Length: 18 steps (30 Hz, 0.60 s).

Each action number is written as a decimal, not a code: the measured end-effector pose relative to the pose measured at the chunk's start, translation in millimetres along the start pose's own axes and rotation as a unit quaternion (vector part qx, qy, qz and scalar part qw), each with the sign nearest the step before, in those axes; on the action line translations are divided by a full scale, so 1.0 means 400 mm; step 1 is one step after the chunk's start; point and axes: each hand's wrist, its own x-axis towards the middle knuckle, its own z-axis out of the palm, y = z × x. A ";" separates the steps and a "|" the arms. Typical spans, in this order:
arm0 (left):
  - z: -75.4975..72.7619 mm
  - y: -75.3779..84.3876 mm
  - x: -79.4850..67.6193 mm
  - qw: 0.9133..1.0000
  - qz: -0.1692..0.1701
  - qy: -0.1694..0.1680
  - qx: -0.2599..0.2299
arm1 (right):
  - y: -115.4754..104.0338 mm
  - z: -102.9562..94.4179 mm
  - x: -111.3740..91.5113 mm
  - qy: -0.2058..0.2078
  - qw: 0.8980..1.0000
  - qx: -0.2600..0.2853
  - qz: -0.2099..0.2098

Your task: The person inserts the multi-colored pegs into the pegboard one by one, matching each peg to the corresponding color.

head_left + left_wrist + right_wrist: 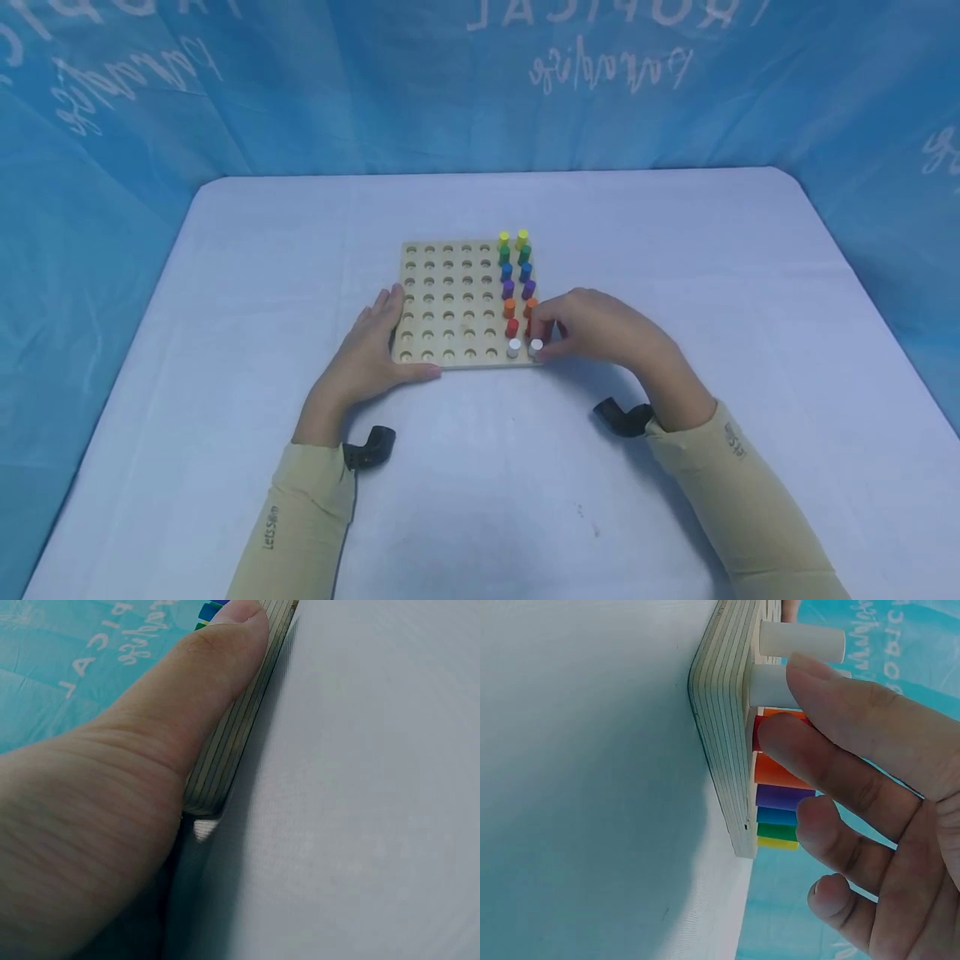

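Observation:
A square wooden pegboard [458,323] lies flat on the table, with rows of round holes. My left hand [358,350] rests against its left edge, fingers spread and thumb laid along the front edge. At the front right corner, my right hand [603,327] pinches a white peg [769,686] between thumb and index finger; the peg stands in the board. Another white peg [513,348] stands just left of it. Behind them run two columns of coloured pegs: red [512,328], orange [510,308], purple [508,289], blue [507,272], green [505,257] and yellow [504,240]. Fingers partly hide the right-hand red peg.
A white cloth covers the table [480,500]. Blue printed sheeting [375,108] hangs behind and at both sides. Black curved pieces [372,448] stick out from both sleeve cuffs. The left columns of the board show bare holes.

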 end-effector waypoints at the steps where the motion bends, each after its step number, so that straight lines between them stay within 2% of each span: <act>1: 0.001 0.000 0.000 1.000 -0.001 0.001 0.000 | 0.000 0.001 0.000 -0.001 1.000 0.000 0.002; 8: 0.009 0.002 0.004 1.000 0.007 -0.004 -0.003 | 0.016 0.011 -0.003 -0.005 1.000 -0.010 0.005; 13: 0.016 0.002 0.010 1.000 0.013 -0.006 -0.001 | 0.025 0.006 -0.019 -0.003 1.000 0.002 0.007; 18: 0.020 0.000 0.014 1.000 0.014 -0.013 -0.005 | 0.023 -0.002 -0.032 0.056 0.998 -0.006 -0.004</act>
